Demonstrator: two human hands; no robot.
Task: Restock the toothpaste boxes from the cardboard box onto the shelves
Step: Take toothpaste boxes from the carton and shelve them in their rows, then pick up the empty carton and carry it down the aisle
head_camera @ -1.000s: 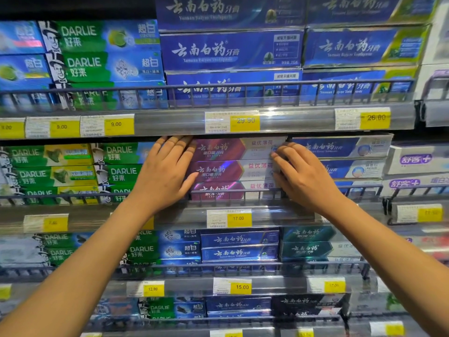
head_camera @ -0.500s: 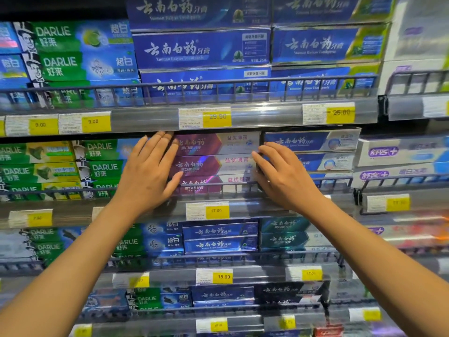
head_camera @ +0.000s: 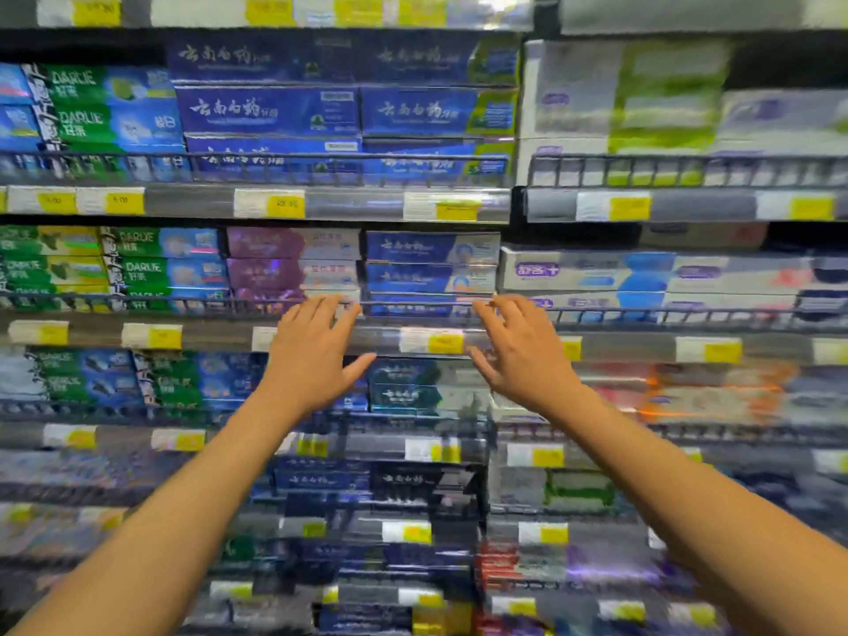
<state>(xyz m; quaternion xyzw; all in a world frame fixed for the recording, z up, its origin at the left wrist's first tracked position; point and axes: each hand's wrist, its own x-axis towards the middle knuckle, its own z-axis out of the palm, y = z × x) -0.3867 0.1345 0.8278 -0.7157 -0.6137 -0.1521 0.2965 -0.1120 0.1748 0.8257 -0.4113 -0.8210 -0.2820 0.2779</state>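
Shelves of toothpaste boxes, left hand released, fingers spread, right hand released, both near wire rail

Green fading to blue on the Darlie boxes at upper left. Deep blue with white script on the top-centre boxes. Purple and white on the middle-shelf boxes. Yellow-and-white price labels. Grey wire rails.
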